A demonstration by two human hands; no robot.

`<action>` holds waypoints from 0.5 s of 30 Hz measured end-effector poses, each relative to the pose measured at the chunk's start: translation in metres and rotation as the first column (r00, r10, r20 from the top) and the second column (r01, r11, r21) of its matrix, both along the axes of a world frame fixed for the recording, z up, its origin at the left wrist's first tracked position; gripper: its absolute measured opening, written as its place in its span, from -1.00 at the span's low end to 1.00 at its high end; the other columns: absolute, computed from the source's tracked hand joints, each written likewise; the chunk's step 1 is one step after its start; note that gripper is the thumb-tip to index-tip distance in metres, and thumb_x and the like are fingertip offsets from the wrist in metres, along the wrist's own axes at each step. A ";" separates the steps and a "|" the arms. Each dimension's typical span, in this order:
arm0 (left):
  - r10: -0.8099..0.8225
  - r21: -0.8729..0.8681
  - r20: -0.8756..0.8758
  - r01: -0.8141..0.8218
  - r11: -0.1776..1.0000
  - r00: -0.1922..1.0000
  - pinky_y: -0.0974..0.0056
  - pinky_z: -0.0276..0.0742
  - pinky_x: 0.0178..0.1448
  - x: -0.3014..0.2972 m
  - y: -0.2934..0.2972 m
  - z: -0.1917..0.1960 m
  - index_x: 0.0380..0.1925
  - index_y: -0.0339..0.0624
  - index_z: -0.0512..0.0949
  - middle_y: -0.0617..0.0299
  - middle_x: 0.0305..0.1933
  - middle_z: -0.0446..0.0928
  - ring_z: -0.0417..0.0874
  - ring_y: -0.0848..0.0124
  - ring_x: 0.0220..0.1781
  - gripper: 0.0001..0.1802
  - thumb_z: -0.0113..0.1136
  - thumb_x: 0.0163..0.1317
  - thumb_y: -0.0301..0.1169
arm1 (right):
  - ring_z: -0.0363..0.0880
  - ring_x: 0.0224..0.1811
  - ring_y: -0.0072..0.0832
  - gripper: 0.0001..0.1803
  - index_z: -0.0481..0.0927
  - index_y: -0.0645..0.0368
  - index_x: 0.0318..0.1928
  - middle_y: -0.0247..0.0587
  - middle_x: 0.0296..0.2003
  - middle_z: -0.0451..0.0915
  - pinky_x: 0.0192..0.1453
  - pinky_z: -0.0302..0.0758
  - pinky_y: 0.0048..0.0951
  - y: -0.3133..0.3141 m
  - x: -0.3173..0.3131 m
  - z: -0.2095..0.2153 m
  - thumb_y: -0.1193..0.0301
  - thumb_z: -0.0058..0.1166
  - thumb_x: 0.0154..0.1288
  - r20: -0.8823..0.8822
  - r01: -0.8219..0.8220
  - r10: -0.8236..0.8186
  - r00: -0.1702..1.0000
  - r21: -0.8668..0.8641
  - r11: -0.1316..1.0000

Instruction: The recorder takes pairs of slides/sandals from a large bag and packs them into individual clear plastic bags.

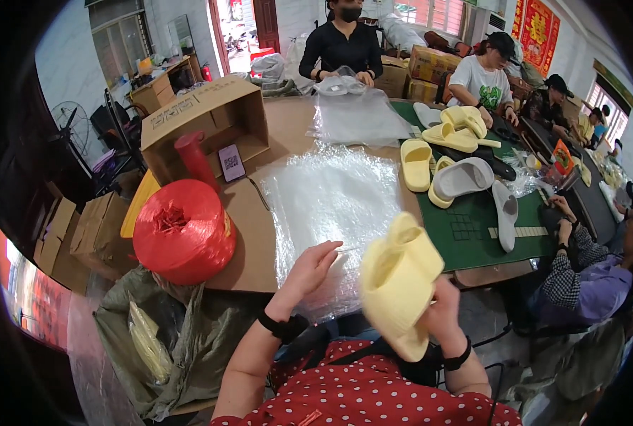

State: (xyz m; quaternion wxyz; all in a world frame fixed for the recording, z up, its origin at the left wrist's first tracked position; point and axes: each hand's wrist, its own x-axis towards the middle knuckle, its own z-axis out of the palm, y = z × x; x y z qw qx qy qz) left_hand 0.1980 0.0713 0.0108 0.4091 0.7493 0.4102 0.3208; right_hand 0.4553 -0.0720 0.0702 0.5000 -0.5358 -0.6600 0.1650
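My right hand (443, 309) is closed round a pair of pale yellow slide sandals (401, 280), held tilted above the table's front edge and slightly smeared by motion. To their left, my left hand (315, 268) pinches the near part of a clear plastic bag (330, 192), its fingertips pressed together at what looks like a raised edge. That bag belongs to a flat stack lying on the table in front of me. The sandals cover the stack's near right corner.
A big red twine roll (181, 231) and an open cardboard box (210, 128) stand at left, with a phone (231, 162) beside them. Yellow and grey sandals (462, 177) lie on a green mat (465, 241) at right. Co-workers sit rightward; one person (341, 53) stands opposite.
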 end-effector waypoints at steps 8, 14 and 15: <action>0.106 -0.116 0.247 -0.079 0.990 0.963 0.34 0.41 0.28 0.003 -0.004 0.018 0.04 -0.27 0.63 0.12 0.08 0.65 0.58 0.40 0.15 -0.69 0.04 0.45 -0.35 | 0.53 -0.43 -0.09 -0.84 0.51 0.28 -0.30 -0.05 -0.44 0.49 -0.36 0.47 -0.19 0.001 -0.021 -0.016 0.50 0.15 0.09 0.307 -0.089 0.144 0.941 -0.187 0.978; 0.089 -0.103 0.278 -0.063 0.993 0.956 0.34 0.42 0.26 -0.004 -0.002 0.011 0.03 -0.27 0.63 0.15 0.08 0.65 0.58 0.43 0.14 -0.71 0.05 0.44 -0.40 | 0.52 -0.42 -0.08 -0.83 0.51 0.29 -0.28 -0.04 -0.43 0.48 -0.35 0.46 -0.17 -0.004 -0.012 -0.011 0.50 0.15 0.09 0.302 0.028 0.046 0.952 -0.236 0.971; 0.083 -0.077 0.256 -0.065 0.995 0.963 0.34 0.43 0.26 -0.003 -0.002 0.010 0.04 -0.27 0.62 0.15 0.09 0.64 0.58 0.44 0.13 -0.70 0.05 0.44 -0.38 | 0.53 -0.42 -0.08 -0.82 0.51 0.29 -0.28 -0.03 -0.42 0.49 -0.34 0.47 -0.18 -0.005 -0.009 -0.010 0.51 0.15 0.09 0.330 0.037 0.041 0.943 -0.227 0.973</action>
